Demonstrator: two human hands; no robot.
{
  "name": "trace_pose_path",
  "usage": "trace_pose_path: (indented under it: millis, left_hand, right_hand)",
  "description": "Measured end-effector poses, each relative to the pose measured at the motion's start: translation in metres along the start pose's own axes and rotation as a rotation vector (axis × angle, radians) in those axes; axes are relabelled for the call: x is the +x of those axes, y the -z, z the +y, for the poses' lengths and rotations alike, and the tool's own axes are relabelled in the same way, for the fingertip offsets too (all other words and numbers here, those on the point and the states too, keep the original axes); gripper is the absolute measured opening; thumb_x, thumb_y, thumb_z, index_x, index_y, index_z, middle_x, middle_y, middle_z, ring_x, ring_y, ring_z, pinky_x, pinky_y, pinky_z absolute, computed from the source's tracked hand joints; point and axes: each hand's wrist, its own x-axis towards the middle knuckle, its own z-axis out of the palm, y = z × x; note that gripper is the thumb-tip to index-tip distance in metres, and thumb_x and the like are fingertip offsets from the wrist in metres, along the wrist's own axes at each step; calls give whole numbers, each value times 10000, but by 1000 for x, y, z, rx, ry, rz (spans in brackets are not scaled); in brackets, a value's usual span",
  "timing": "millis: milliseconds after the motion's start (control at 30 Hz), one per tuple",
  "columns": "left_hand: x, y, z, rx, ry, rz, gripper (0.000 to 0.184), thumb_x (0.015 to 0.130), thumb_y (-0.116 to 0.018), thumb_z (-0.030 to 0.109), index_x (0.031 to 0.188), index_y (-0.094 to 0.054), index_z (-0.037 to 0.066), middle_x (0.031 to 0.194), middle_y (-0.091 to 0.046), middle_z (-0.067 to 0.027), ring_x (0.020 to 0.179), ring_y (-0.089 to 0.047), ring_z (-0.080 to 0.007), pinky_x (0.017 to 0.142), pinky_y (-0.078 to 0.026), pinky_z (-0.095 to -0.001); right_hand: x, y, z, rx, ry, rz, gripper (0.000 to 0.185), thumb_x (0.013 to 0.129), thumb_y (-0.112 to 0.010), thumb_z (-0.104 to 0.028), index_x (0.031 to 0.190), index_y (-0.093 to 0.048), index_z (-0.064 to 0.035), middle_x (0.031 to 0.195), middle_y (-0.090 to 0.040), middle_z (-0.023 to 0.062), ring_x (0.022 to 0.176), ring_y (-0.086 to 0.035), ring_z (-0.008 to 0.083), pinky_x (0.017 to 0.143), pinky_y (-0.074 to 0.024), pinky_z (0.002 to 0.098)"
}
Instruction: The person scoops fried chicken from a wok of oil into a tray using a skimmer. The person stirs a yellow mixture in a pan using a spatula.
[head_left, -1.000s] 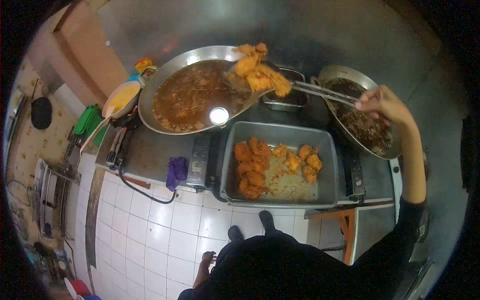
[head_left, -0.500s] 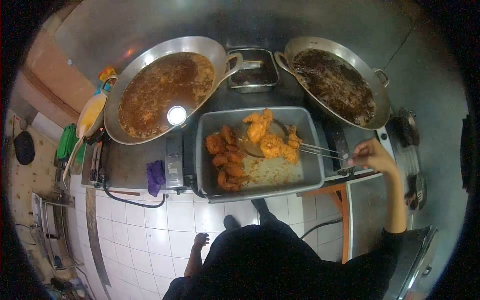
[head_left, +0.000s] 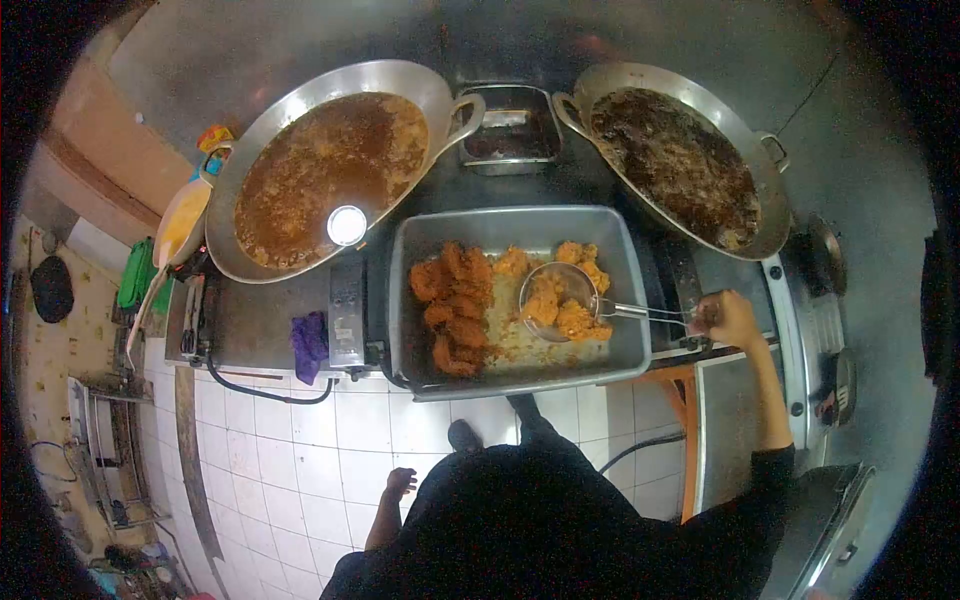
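Observation:
My right hand is closed round the handle end of a wire skimmer. The skimmer's round head lies low over the right half of a grey metal tray, with light golden fried chicken pieces in and around it. Whether each piece is inside the head or beside it is hard to tell. Darker brown fried pieces are heaped along the tray's left side. My left hand hangs low by my body above the tiled floor, fingers apart and holding nothing.
Two wide pans of bubbling oil, a left pan and a right pan, stand behind the tray. Between them sits a small metal container. A ladle rests by the left pan. A purple cloth hangs at the counter edge.
The skimmer head has turned and its rim now shows round over the tray. Golden pieces that were bunched at its head are now spread out across the tray's right half.

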Motion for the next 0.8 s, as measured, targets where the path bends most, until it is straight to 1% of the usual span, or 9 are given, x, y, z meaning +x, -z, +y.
trace_pose_path:
  millis: [133, 233, 300, 333, 433, 533, 600, 733, 800]
  left_hand:
    - [-2, -2, -5, -69, -70, -29, 201, 732, -467, 237, 841, -538, 83, 698, -570, -78, 508, -526, -172, 437, -385, -291]
    - [0, -10, 9, -56, -12, 18, 198, 743, -451, 232, 835, -540, 82, 696, -572, -81, 494, -527, -171, 425, -383, -288]
    - [3, -17, 20, 83, 114, 71, 195, 752, -436, 227, 833, -541, 83, 699, -572, -85, 504, -534, -170, 431, -387, -283]
    - [2, -18, 24, 41, 141, 57, 186, 754, -437, 216, 834, -539, 83, 674, -569, -76, 484, -531, -162, 406, -382, -260]
    - [-1, -18, 27, -19, 9, -28, 175, 753, -448, 208, 838, -535, 82, 652, -567, -65, 454, -523, -151, 376, -371, -239]
    - [5, -22, 24, 1, 22, -5, 163, 755, -457, 201, 831, -534, 78, 647, -569, -63, 441, -520, -142, 361, -364, -227]
    - [6, -25, 23, 44, 14, 33, 162, 756, -458, 201, 830, -533, 78, 649, -569, -65, 449, -523, -142, 370, -371, -234]
    - [5, -29, 19, 88, 18, 48, 185, 761, -450, 221, 836, -540, 78, 655, -571, -70, 468, -529, -147, 407, -384, -262]
    - [6, -27, 13, 90, 19, 41, 195, 760, -451, 231, 839, -543, 78, 659, -572, -72, 474, -530, -149, 420, -387, -273]
  right_hand:
    - [7, 1, 4, -81, 68, 55, 224, 542, -632, -314, 609, -575, -108, 593, -568, 92, 580, -536, 286, 537, -422, 364]
    - [8, 6, -2, -123, 89, 36, 198, 545, -626, -294, 628, -582, -119, 569, -554, 96, 567, -530, 290, 522, -412, 374]
    - [7, 9, -2, -337, 170, 26, 175, 558, -616, -270, 657, -588, -128, 541, -538, 97, 547, -524, 282, 506, -399, 374]
    - [5, 10, -3, -339, 171, 25, 175, 558, -616, -270, 657, -588, -128, 541, -538, 97, 547, -524, 282, 506, -399, 374]
    - [-4, 21, -9, -510, 203, 78, 166, 572, -608, -264, 670, -577, -134, 524, -522, 104, 535, -515, 277, 491, -388, 369]
    - [-18, 35, -16, -507, 207, 165, 170, 581, -603, -260, 659, -551, -118, 522, -517, 110, 526, -502, 281, 485, -379, 386]
    - [-26, 40, -20, -417, 42, 125, 173, 592, -597, -260, 619, -529, -104, 525, -517, 114, 521, -503, 285, 478, -376, 394]
    - [-43, 26, -2, -332, 18, 185, 197, 595, -609, -262, 599, -521, -86, 530, -523, 115, 507, -514, 273, 472, -386, 374]
    - [-49, 19, -2, 9, -157, 192, 206, 608, -629, -218, 572, -499, -62, 514, -516, 89, 469, -521, 190, 442, -375, 312]
